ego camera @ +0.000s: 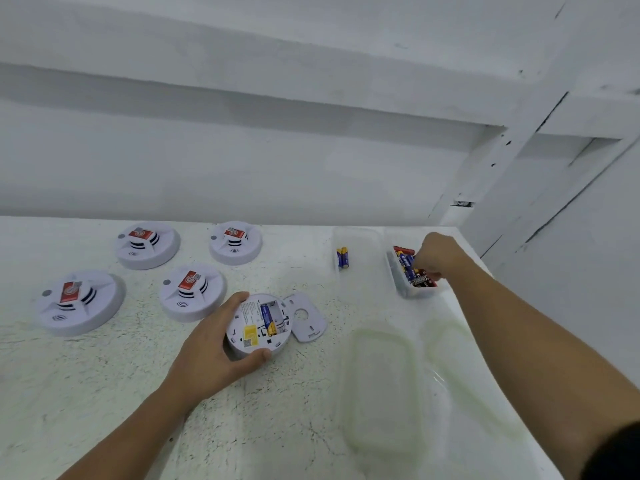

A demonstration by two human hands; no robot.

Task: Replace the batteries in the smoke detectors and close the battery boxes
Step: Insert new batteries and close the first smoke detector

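On the white speckled tabletop [104, 375] the left hand [214, 344] grips an upturned smoke detector [252, 336], fingers curled over its far rim and thumb hooked round its near rim, so the underside faces up. Its battery compartment [275, 315] is uncovered and holds one blue-and-yellow battery [268, 319] in the left slot, with the slot to its right bare. The detached battery cover [306, 317] lies flat on the table, touching the detector's right edge. The right hand [436, 254] reaches well away from the left, into a clear plastic box [398, 287] at the far right of the table; its fingers [427, 273] curl down among a heap of loose batteries [410, 265], red, blue and black, and they may be pinching one, though the blur there leaves me unable to tell whether anything is actually held. Just left of that box stands a second clear box [356, 233] with a pair of blue batteries [342, 258] lying side by side at its left wall. Two translucent lids [381, 386] lie nearer the person, in front of the boxes. To the left, four more smoke detectors sit dome up with red labels: a far-left detector [147, 244], a far-right detector [235, 241], a near-left detector [79, 301] and a near-right detector [192, 291], the last just beside the left hand's fingertips.
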